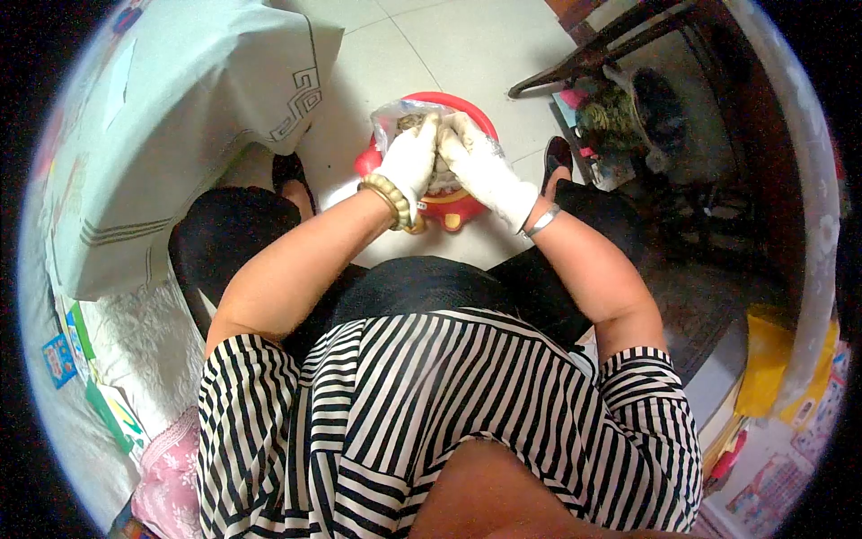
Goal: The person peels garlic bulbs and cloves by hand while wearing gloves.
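My left hand [409, 166], in a white work glove with a beaded bracelet at the wrist, is closed, its fingertips bent together. Beside it my right hand [485, 171], gloved too and with a silver bangle behind the cuff, has its fingers curled in towards the left. The fingertips nearly meet; I cannot tell what they hold. Both hands are over a red round plastic container [483, 110] with yellow parts low on its near side. A clear plastic bag [384, 124] lies over its left rim. Pale lumpy material [442, 182] shows between the gloves.
Pale floor tiles [359, 63] surround the container. At the left hangs a light green cloth [206, 99] with a dark key pattern. A dark wooden frame [611, 40] stands at the right, with a cluttered heap [611, 126] under it. My shoes [557, 162] flank the container.
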Demonstrator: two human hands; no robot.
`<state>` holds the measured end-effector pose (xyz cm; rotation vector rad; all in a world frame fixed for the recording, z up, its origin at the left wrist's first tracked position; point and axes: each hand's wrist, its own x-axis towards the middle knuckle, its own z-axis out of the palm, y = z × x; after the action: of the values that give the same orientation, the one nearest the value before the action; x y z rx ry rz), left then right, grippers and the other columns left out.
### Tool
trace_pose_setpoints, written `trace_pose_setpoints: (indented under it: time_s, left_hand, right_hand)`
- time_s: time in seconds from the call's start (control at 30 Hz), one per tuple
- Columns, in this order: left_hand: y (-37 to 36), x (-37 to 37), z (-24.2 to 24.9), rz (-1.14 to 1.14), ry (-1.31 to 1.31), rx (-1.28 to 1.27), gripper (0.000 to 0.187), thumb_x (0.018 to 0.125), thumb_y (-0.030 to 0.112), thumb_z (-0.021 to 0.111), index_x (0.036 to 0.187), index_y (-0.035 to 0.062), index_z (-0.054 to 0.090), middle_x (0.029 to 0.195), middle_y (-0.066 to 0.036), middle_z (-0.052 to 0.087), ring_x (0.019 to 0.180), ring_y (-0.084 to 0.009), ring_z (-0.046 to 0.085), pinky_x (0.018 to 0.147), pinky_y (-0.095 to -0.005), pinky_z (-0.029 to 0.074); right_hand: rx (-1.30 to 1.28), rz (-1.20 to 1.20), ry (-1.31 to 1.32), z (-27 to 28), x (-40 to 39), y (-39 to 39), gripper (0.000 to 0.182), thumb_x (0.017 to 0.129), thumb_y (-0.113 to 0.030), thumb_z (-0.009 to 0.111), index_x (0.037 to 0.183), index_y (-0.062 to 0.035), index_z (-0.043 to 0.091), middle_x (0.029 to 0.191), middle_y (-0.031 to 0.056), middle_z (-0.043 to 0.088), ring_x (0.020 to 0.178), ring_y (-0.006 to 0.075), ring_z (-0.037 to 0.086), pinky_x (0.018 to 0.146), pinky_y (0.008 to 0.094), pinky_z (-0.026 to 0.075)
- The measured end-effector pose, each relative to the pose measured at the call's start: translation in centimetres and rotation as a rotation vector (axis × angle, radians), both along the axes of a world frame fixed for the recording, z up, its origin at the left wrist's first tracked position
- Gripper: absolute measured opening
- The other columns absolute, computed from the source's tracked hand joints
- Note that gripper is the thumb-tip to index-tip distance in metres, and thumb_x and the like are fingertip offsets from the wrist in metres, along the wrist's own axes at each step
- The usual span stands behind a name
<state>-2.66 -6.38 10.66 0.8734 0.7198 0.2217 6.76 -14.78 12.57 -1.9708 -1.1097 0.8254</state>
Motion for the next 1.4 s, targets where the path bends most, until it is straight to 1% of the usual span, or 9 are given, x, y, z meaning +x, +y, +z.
trace_pose_setpoints:
  time_s: [0.07, 0.17, 0.33, 0.4, 0.57, 0.7, 0.77, 1.07, 1.4]
  left_hand:
    - [-0.3, 0.1, -1.2, 0.035, 0.052, 0.142, 0.047, 0.093, 0.041, 0.035, 0.11, 0.0026, 0.056, 0.088, -0.011, 0.063, 0.078, -0.0179, 0.059, 0.069, -0.0298, 0.047]
    - [0.0, 0.2, -2.0, 0.027, 0.178, 0.919, 0.05, 0.094, 0.04, 0.033, 0.105, -0.0024, 0.057, 0.094, -0.017, 0.063, 0.087, -0.0254, 0.059, 0.081, -0.0325, 0.044]
    - [-0.2, 0.7, -1.4, 0.148, 0.027, 0.695, 0.043, 0.095, 0.035, 0.035, 0.103, -0.0002, 0.057, 0.089, -0.011, 0.063, 0.081, -0.0186, 0.059, 0.074, -0.0298, 0.046]
    - [0.2, 0.7, -0.6, 0.126, -0.044, 0.155, 0.039, 0.095, 0.035, 0.036, 0.105, 0.0025, 0.056, 0.089, -0.008, 0.062, 0.075, -0.0148, 0.058, 0.068, -0.0278, 0.047]
    - [1.7, 0.8, 0.1, 0.029, -0.218, -0.29, 0.043, 0.096, 0.04, 0.032, 0.106, 0.0044, 0.054, 0.093, -0.008, 0.063, 0.085, -0.0188, 0.063, 0.076, -0.0334, 0.053]
    - [1.8, 0.2, 1.5, -0.02, -0.184, -0.325, 0.04, 0.096, 0.038, 0.035, 0.105, 0.0047, 0.055, 0.094, -0.009, 0.063, 0.078, -0.0182, 0.063, 0.072, -0.032, 0.053]
    - [2.1, 0.2, 0.8, -0.09, -0.217, -0.242, 0.036, 0.094, 0.035, 0.04, 0.105, 0.0044, 0.055, 0.093, -0.008, 0.063, 0.077, -0.0164, 0.062, 0.071, -0.031, 0.053]
    - [2.3, -0.4, 1.4, -0.26, -0.154, 0.387, 0.033, 0.088, 0.02, 0.057, 0.115, 0.0011, 0.052, 0.105, -0.004, 0.059, 0.092, -0.0105, 0.055, 0.082, -0.0254, 0.045]
    - [1.7, 0.1, 2.4, -0.245, -0.306, 0.468, 0.03, 0.089, 0.016, 0.054, 0.114, 0.0006, 0.053, 0.102, -0.003, 0.059, 0.09, -0.0082, 0.054, 0.08, -0.0232, 0.045]
  right_hand:
    - [0.018, -0.001, -0.069, -0.1, -0.2, 0.0, 0.035, 0.091, -0.026, 0.043, 0.114, -0.0006, 0.048, 0.106, 0.0169, 0.058, 0.1, 0.0259, 0.056, 0.087, 0.0327, 0.043]
    - [0.02, -0.031, -0.117, 0.2, -0.5, 0.3, 0.033, 0.092, -0.025, 0.042, 0.112, 0.0002, 0.049, 0.104, 0.0153, 0.058, 0.097, 0.0259, 0.057, 0.084, 0.0332, 0.044]
    - [0.221, -0.223, 0.184, -1.4, -0.4, 1.1, 0.028, 0.092, -0.021, 0.04, 0.109, -0.0003, 0.051, 0.102, 0.0094, 0.059, 0.091, 0.0187, 0.057, 0.08, 0.0298, 0.046]
    - [0.315, -0.381, 0.569, -1.5, -0.5, 1.4, 0.026, 0.093, -0.018, 0.04, 0.11, -0.0019, 0.051, 0.102, 0.0068, 0.058, 0.09, 0.0143, 0.056, 0.079, 0.0274, 0.047]
    - [0.304, -0.257, 1.12, 1.1, 1.4, 0.6, 0.029, 0.094, -0.019, 0.042, 0.117, -0.0016, 0.048, 0.108, 0.0113, 0.057, 0.098, 0.0207, 0.059, 0.082, 0.034, 0.052]
    - [0.356, -0.201, 1.21, 1.0, 1.5, 0.3, 0.028, 0.094, -0.017, 0.042, 0.117, -0.0018, 0.048, 0.11, 0.0117, 0.056, 0.096, 0.0201, 0.059, 0.081, 0.0338, 0.052]
    - [0.332, -0.301, 1.06, 1.4, 0.8, 0.3, 0.021, 0.094, -0.017, 0.041, 0.105, -0.0039, 0.053, 0.083, 0.0087, 0.06, 0.066, 0.0181, 0.061, 0.058, 0.0306, 0.054]
    - [0.357, -0.303, 1.027, 0.2, 1.7, 0.2, 0.015, 0.094, -0.015, 0.044, 0.103, -0.0062, 0.051, 0.09, 0.0044, 0.058, 0.072, 0.0117, 0.06, 0.059, 0.0238, 0.052]
    - [0.208, -0.326, 1.17, 1.4, 1.7, -0.6, 0.018, 0.096, -0.021, 0.039, 0.103, -0.0083, 0.05, 0.083, 0.0039, 0.057, 0.061, 0.0097, 0.056, 0.054, 0.0211, 0.049]
